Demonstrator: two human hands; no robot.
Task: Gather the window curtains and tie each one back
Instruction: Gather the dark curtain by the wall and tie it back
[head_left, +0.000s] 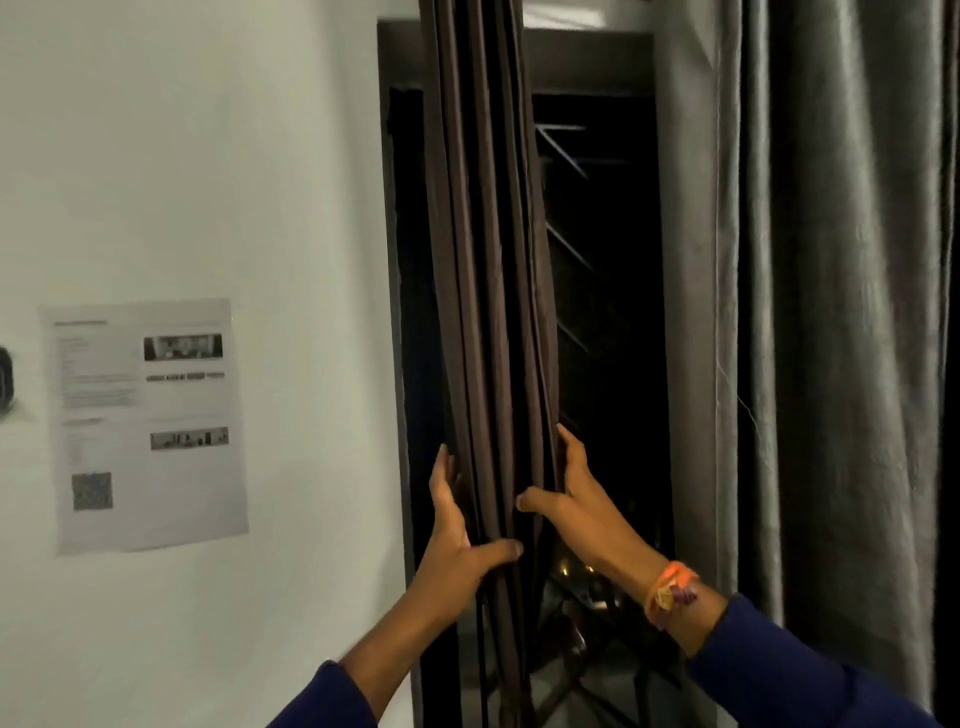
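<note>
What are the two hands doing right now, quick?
Left hand: holds the gathered brown curtain, thumb round its front.
Right hand: grips the same curtain from the other side.

Both arms are reaching forward and upward, clad in dark blue sleeves pushed back from the forearms. The left hand (457, 540) is standing nearly upright, fingers extended upward and thumb hooking out to the right. The right hand (571, 499) is lying opposite it, slightly higher, fingers pointing up and thumb stretching left toward the other hand. An orange woven wristband (670, 592) is circling the right wrist.
</note>
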